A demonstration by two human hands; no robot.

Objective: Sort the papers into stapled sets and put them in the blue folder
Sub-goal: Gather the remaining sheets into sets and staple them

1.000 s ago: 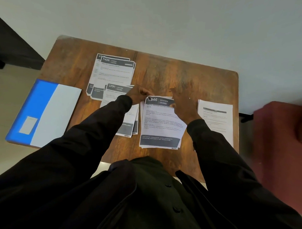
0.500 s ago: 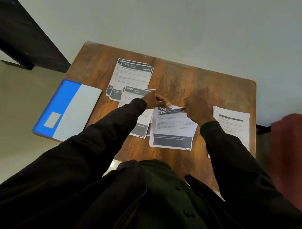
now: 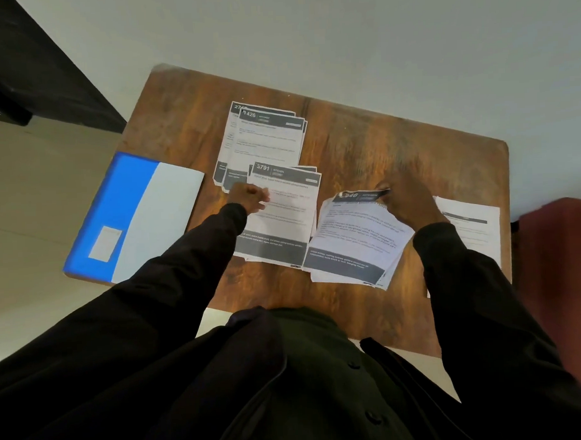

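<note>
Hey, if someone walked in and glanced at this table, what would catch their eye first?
The bright blue folder at the left edge of the wooden table stands out first. Next, the right hand pinches the curled top edge of the 946 sheet at centre right, while the left hand rests on the 3791 stack beside it.

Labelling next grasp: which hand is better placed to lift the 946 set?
Right. The right hand pinches the top edge of the 946 set; the left hand rests on the 3791 set beside it.
</note>
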